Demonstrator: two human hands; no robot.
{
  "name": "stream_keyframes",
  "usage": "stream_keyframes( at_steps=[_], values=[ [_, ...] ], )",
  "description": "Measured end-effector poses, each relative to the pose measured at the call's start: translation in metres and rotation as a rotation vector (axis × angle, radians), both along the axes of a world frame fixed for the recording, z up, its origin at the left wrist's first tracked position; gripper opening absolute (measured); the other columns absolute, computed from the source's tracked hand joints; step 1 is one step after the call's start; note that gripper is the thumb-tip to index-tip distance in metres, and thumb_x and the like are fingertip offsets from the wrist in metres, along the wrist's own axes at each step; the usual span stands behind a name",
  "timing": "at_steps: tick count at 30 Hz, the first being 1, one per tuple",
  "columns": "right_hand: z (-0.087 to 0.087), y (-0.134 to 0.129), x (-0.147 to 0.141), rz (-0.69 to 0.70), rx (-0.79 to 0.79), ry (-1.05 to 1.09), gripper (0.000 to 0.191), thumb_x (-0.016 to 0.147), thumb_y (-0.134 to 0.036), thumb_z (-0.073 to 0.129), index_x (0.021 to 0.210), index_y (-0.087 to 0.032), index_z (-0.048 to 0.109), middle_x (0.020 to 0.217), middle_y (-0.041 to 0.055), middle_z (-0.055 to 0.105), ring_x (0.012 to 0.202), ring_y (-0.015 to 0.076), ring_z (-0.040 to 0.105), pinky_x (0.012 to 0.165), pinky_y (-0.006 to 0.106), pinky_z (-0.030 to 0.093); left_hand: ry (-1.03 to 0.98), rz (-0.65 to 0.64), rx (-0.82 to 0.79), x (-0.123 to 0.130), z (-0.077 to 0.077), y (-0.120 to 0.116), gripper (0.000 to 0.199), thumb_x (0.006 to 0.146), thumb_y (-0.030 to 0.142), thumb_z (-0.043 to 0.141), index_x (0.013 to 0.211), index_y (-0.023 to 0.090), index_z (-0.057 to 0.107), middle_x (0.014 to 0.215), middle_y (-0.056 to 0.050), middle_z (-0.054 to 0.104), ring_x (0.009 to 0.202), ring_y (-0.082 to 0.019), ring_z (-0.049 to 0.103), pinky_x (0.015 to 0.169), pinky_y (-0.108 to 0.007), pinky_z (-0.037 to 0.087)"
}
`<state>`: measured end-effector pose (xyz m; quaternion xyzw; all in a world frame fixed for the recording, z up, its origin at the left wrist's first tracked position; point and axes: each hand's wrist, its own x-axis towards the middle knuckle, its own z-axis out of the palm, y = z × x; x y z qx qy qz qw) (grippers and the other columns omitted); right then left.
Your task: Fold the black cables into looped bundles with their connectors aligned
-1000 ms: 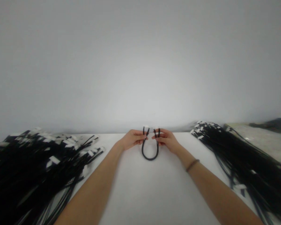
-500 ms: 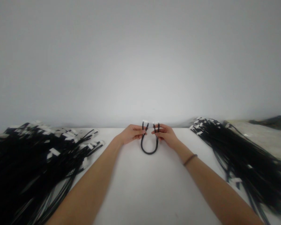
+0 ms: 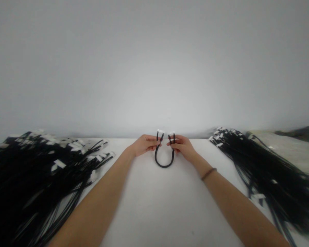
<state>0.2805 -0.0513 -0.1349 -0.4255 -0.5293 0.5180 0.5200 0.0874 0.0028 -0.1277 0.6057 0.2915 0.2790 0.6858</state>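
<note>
over the far part of the desk (image 3: 154,206), one cable (image 3: 164,166) hangs in a u, the left hand (image 3: 145,145)'s grip pinching one end, the right hand (image 3: 182,145)'s the other. two cable piles (image 3: 267,168) flank the arms (image 3: 110,192), their white tags (image 3: 59,164) too blurred to read.

Prob. workshop: L cable pile (image 3: 41,181) & R cable pile (image 3: 267,171), dozens ea., on wht tabletop (image 3: 154,202)

Looped cable (image 3: 164,166) is plain black, end connectors (image 3: 160,131) white. Left of looped cable, cable pile (image 3: 28,192) is black flecked white; right of it, cable bundle (image 3: 267,168) likewise. Below it, counter (image 3: 154,206) is white; behind it, wall (image 3: 154,68) is plain grey.
</note>
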Motion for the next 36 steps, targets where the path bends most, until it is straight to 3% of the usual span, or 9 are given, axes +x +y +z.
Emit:
stream_keyframes(
  at_steps=[7, 22, 36],
  values=[
    [-0.0041, 0.0030, 0.0013, 0.011, 0.023, -0.012, 0.032, 0.057, -0.016, 0.059, 0.088, -0.014, 0.055, 0.075, 0.0057, 0.064, 0.039, 0.0046, 0.042, 0.037, 0.019, 0.031, 0.011, -0.009, 0.010, -0.0005, 0.0023, -0.0005, 0.031, 0.063, 0.025, 0.066, 0.089, 0.010, 0.062, 0.075, -0.005, 0.059, 0.051, -0.003, 0.042, 0.046, -0.017, 0.030],
    [-0.0028, 0.0052, 0.0040, 0.032, 0.016, -0.040, 0.030, 0.057, -0.015, 0.058, 0.086, -0.016, 0.053, 0.080, 0.0056, 0.063, 0.042, 0.0050, 0.043, 0.039, 0.019, 0.033, -0.051, -0.016, -0.124, -0.0026, 0.0010, 0.0042, 0.031, 0.063, 0.022, 0.067, 0.090, 0.009, 0.061, 0.076, -0.006, 0.060, 0.055, -0.003, 0.045, 0.052, -0.017, 0.035],
    [-0.0063, 0.0034, 0.0020, -0.024, 0.051, -0.038, 0.032, 0.055, -0.016, 0.058, 0.086, -0.016, 0.052, 0.076, 0.0042, 0.063, 0.042, 0.0054, 0.044, 0.039, 0.019, 0.033, -0.031, 0.054, -0.041, -0.0003, -0.0008, -0.0014, 0.034, 0.060, 0.026, 0.069, 0.089, 0.010, 0.062, 0.075, -0.006, 0.060, 0.053, -0.003, 0.043, 0.051, -0.018, 0.033]
  ],
)
